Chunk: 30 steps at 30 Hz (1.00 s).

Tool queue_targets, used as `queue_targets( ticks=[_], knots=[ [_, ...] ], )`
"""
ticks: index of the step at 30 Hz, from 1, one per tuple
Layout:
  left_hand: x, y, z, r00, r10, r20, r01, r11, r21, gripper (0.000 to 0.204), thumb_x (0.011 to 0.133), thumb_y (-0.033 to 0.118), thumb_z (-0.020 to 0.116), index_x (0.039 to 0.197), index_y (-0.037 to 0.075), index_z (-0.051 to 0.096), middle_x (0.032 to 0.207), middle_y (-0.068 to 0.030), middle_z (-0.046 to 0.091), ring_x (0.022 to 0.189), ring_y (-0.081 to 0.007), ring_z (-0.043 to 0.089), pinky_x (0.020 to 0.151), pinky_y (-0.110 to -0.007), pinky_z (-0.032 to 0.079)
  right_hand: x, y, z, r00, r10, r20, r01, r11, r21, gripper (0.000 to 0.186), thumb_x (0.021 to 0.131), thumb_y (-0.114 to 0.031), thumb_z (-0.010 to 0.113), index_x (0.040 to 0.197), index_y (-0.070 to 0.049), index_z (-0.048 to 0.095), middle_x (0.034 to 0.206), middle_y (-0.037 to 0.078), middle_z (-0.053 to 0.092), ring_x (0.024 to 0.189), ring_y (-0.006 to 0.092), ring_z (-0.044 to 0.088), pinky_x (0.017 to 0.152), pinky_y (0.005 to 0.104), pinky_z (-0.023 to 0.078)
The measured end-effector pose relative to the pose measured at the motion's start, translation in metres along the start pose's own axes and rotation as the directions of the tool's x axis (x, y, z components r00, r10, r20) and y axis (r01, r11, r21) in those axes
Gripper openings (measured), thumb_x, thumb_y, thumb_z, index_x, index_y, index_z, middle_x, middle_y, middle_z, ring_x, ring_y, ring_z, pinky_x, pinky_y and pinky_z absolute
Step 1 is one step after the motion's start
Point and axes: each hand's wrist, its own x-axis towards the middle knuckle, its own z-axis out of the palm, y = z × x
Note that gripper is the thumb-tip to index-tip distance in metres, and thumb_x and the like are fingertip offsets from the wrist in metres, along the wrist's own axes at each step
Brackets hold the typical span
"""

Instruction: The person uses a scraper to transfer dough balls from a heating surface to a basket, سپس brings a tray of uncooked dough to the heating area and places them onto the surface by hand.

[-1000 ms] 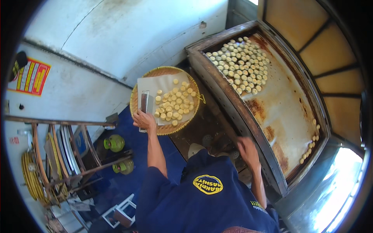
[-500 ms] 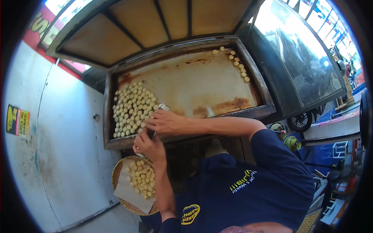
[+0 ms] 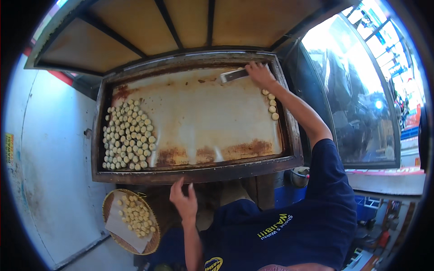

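My right hand is closed on a flat rectangular scraper with a pale edge, at the far right of a large wood-framed metal griddle. Just nearer than that hand, several small round pale buns line the right side. A dense group of similar buns covers the griddle's left end. My left hand holds nothing; its fingers are apart, close to the front frame. Left of it, below the griddle, a round woven basket holds a sheet of paper with pale buns on it.
A raised lid with dark ribs stands over the griddle's back edge. To the right is a dark-framed glass panel. A white wall panel rises at the left. Below the right corner sits a round metal object.
My right hand has carried the scraper from the left bun group to the far right corner. My left hand has drawn back to the right and opened. The view has shifted.
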Motion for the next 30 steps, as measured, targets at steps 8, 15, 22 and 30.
queue_targets(
  ticks=[8, 15, 22, 30],
  knots=[
    [-0.21, -0.121, -0.031, 0.726, -0.686, -0.046, 0.686, 0.718, 0.118, 0.025, 0.077, 0.011, 0.063, 0.098, -0.001, 0.057, 0.085, -0.0125, 0.059, 0.076, -0.0218, 0.057, 0.069, -0.033, 0.046, 0.05, 0.047, 0.113, 0.999, 0.033, 0.007, -0.033, 0.998, 0.048, 0.037, 0.071, -0.003, 0.056, 0.105, -0.011, 0.048, 0.099, 0.011, 0.049, 0.089, 0.0293, 0.057, 0.063, 0.0384, 0.052],
    [-0.376, -0.161, -0.022, 0.472, -0.879, -0.067, 0.878, 0.462, 0.129, 0.026, 0.076, 0.01, 0.064, 0.095, -0.004, 0.054, 0.079, -0.0124, 0.059, 0.068, -0.0206, 0.059, 0.062, -0.032, 0.048, 0.048, 0.053, 0.155, 0.995, 0.003, 0.096, -0.007, 0.999, 0.037, 0.042, 0.073, -0.008, 0.057, 0.113, -0.016, 0.048, 0.108, 0.014, 0.049, 0.096, 0.0326, 0.056, 0.067, 0.0397, 0.053],
    [-0.416, -0.137, -0.01, -0.011, -0.999, 0.041, 0.992, -0.017, -0.128, 0.033, 0.08, 0.013, 0.062, 0.105, -0.003, 0.048, 0.076, -0.0122, 0.058, 0.048, -0.0172, 0.056, 0.036, -0.027, 0.041, 0.032, 0.078, 0.162, 0.98, 0.08, 0.183, -0.091, 0.994, 0.053, 0.039, 0.072, -0.007, 0.057, 0.109, -0.016, 0.051, 0.104, 0.013, 0.051, 0.093, 0.0332, 0.057, 0.069, 0.0445, 0.051],
    [-0.401, -0.144, -0.014, 0.058, -0.996, 0.07, 0.992, 0.049, -0.119, 0.026, 0.081, 0.013, 0.059, 0.101, -0.003, 0.051, 0.072, -0.0098, 0.057, 0.049, -0.0142, 0.053, 0.038, -0.026, 0.04, 0.029, 0.095, 0.159, 0.962, 0.162, 0.219, -0.189, 0.976, 0.108, 0.039, 0.072, -0.01, 0.062, 0.109, -0.014, 0.051, 0.105, 0.011, 0.053, 0.097, 0.0336, 0.056, 0.074, 0.0451, 0.049]
  ],
)
